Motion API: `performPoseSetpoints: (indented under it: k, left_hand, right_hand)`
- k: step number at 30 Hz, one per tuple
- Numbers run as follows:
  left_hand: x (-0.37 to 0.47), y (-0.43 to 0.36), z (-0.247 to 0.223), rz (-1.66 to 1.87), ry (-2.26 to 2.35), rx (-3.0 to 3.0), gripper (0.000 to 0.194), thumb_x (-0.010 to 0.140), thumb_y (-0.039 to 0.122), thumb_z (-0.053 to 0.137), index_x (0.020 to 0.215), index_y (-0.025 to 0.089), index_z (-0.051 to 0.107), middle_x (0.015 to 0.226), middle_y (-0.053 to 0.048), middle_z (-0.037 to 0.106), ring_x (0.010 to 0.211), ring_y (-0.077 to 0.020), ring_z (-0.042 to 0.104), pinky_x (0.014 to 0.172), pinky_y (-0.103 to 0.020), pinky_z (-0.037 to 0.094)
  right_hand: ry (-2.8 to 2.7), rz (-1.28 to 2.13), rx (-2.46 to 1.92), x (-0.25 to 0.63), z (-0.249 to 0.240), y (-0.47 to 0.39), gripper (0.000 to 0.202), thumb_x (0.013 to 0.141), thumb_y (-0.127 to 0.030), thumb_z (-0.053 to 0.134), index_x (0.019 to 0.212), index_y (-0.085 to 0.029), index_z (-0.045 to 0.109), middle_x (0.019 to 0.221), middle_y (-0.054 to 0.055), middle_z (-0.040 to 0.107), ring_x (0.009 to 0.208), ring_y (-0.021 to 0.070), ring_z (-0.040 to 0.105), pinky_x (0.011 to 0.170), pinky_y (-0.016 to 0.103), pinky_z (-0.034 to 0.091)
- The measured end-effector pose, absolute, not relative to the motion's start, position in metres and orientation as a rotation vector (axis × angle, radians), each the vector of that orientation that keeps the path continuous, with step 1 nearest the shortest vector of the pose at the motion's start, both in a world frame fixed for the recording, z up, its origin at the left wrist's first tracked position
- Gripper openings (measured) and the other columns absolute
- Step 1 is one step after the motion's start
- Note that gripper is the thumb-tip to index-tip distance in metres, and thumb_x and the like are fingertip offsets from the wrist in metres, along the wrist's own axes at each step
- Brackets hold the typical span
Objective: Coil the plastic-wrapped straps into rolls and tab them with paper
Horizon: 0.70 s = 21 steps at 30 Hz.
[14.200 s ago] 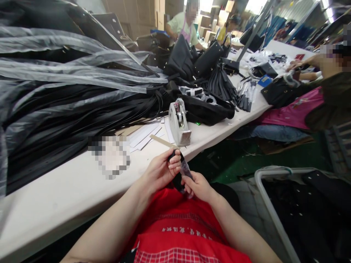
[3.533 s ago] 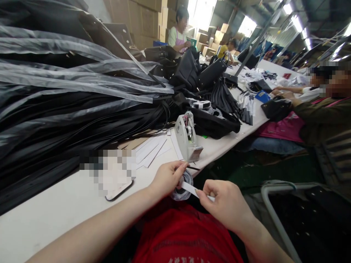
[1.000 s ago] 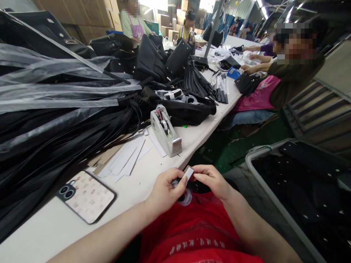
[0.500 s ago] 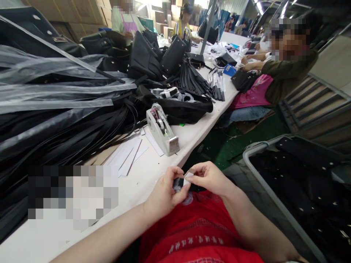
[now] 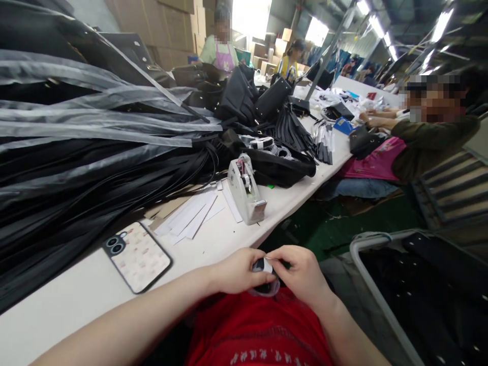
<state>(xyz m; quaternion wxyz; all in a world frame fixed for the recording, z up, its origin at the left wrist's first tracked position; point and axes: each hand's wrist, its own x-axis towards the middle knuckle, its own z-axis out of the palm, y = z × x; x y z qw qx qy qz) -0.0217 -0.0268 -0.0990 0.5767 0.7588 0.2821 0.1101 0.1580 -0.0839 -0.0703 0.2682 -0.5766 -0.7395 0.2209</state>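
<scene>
At bottom centre, red cloth apron (image 5: 263, 323), white printed characters (image 5: 264, 357) too blurred to read. Lower centre: left hand (image 5: 238, 270) clamped on round black coil (image 5: 273, 289) in clear plastic; right hand (image 5: 300, 269) pinched on flat white strip (image 5: 268, 266) across it.

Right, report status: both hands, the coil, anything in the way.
Left hand: grip on black coil. Right hand: pinching white strip at the coil. Nothing seen in the way; tape dispenser stands apart, beyond the hands.

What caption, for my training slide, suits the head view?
Left hand holds plastic-wrapped coiled black strap; right hand pinches white strip.
</scene>
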Motion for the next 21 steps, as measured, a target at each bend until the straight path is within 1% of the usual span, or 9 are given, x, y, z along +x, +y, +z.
performPoseSetpoints:
  k: [3,7,11,13,15,18,21]
  left_hand:
    - [-0.021,-0.030,-0.101,0.274,0.674,1.790,0.024,0.078,0.035,0.063,0.089,0.014,0.067,0.072,0.000,0.066,0.062,-0.0125,0.055,0.054,-0.020,0.039]
    - [-0.021,-0.035,-0.097,0.273,0.689,1.872,0.018,0.074,0.032,0.065,0.081,0.016,0.067,0.069,0.000,0.066,0.057,-0.0122,0.054,0.052,-0.020,0.038]
    - [-0.021,-0.041,-0.094,0.319,0.681,1.945,0.019,0.081,0.032,0.057,0.078,0.016,0.067,0.064,-0.001,0.065,0.053,-0.0130,0.053,0.050,-0.021,0.038]
    - [-0.021,-0.043,-0.095,0.331,0.659,1.963,0.018,0.082,0.030,0.056,0.079,0.016,0.067,0.067,-0.003,0.068,0.056,-0.0143,0.056,0.052,-0.022,0.040]
    - [-0.021,-0.044,-0.096,0.336,0.641,1.962,0.016,0.081,0.028,0.058,0.083,0.017,0.069,0.075,-0.004,0.071,0.061,-0.0162,0.060,0.057,-0.023,0.043]
    - [-0.021,-0.043,-0.098,0.344,0.617,1.923,0.016,0.080,0.025,0.058,0.089,0.018,0.069,0.084,-0.005,0.073,0.070,-0.0180,0.064,0.064,-0.024,0.047]
    - [-0.019,-0.038,-0.097,0.386,0.616,1.829,0.020,0.081,0.022,0.055,0.095,0.017,0.070,0.089,-0.005,0.073,0.076,-0.0187,0.065,0.071,-0.026,0.050]
  right_hand:
    - [-2.020,0.634,-1.579,0.160,-0.068,-0.081,0.013,0.085,-0.019,0.061,0.081,-0.023,0.073,0.081,0.003,0.074,0.075,0.0186,0.067,0.071,0.029,0.048]
    - [-1.949,0.862,-1.657,0.164,-0.065,-0.078,0.011,0.083,-0.023,0.064,0.078,-0.021,0.072,0.076,0.001,0.073,0.071,0.0171,0.066,0.067,0.026,0.048]
    - [-1.935,1.045,-1.692,0.169,-0.064,-0.075,0.011,0.083,-0.027,0.065,0.078,-0.020,0.072,0.076,0.002,0.072,0.070,0.0164,0.065,0.062,0.025,0.046]
    - [-1.990,1.070,-1.706,0.170,-0.063,-0.074,0.010,0.082,-0.026,0.066,0.077,-0.020,0.071,0.074,0.001,0.071,0.068,0.0154,0.064,0.060,0.024,0.045]
    - [-2.085,0.998,-1.718,0.170,-0.060,-0.074,0.007,0.082,-0.024,0.066,0.076,-0.020,0.069,0.073,0.000,0.070,0.068,0.0147,0.062,0.060,0.024,0.044]
    - [-2.219,0.756,-1.716,0.168,-0.058,-0.077,0.009,0.082,-0.023,0.066,0.074,-0.020,0.066,0.072,-0.001,0.068,0.067,0.0149,0.061,0.062,0.026,0.042]
    - [-2.288,0.482,-1.659,0.165,-0.061,-0.081,0.014,0.087,-0.021,0.060,0.075,-0.019,0.065,0.074,0.002,0.068,0.071,0.0169,0.061,0.067,0.029,0.045]
